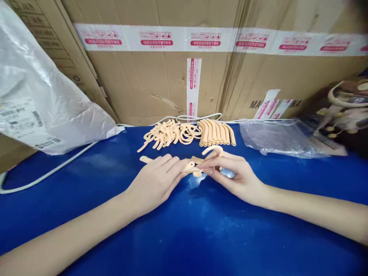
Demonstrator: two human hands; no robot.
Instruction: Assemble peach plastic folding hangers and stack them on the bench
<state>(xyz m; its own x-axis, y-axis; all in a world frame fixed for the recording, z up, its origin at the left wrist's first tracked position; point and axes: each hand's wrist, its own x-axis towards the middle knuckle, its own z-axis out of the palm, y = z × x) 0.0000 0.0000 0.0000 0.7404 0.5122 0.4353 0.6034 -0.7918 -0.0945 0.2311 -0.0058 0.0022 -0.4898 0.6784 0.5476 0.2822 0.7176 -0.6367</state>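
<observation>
My left hand [159, 180] is closed around a beige plastic strip [145, 159], whose far end sticks out past my knuckles. Between my two hands shows a rounded beige end with a small hole [189, 165]; I cannot tell whether it belongs to the same strip. My right hand [240, 172] pinches at the beige parts with thumb and forefinger, nearly meeting the left fingertips. A curved beige hook-shaped piece [212, 149] rises above the right fingers, its lower end hidden by them. More small beige parts [197, 173] show between the hands, partly covered.
Behind the hands lie piles of curved beige pieces [165, 134], beige rings [189, 133] and bent beige tubes [217, 133] on the blue table [184, 237]. Cardboard boxes [149, 84] stand at the back. A white bag [48, 88], a pale cable [51, 168] and clear plastic [276, 136] lie around.
</observation>
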